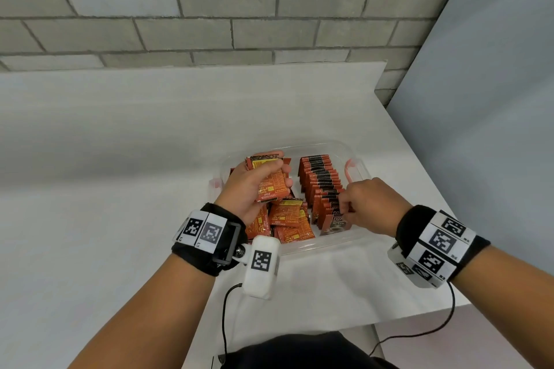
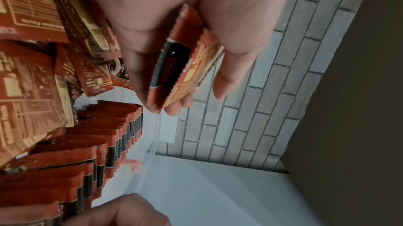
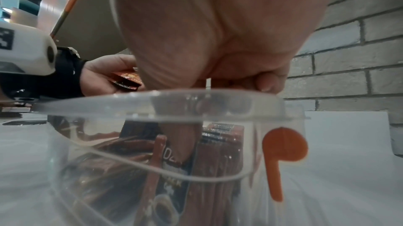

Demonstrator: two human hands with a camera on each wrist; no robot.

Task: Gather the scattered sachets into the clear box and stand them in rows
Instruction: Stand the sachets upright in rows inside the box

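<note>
A clear box stands on the white table, its rim close in the right wrist view. Inside, a row of red-and-black sachets stands along the right side, also seen as a row in the left wrist view. Loose sachets lie heaped in the left half. My left hand hovers over the heap and grips a small stack of sachets. My right hand has curled fingers on the near end of the row, and its thumb reaches down behind the front sachet.
Orange clips sit on the box's short sides; one clip shows near the right wrist. A grey brick wall runs behind the table. A grey panel rises at the right, past the table's edge. Black cables hang from both wrists.
</note>
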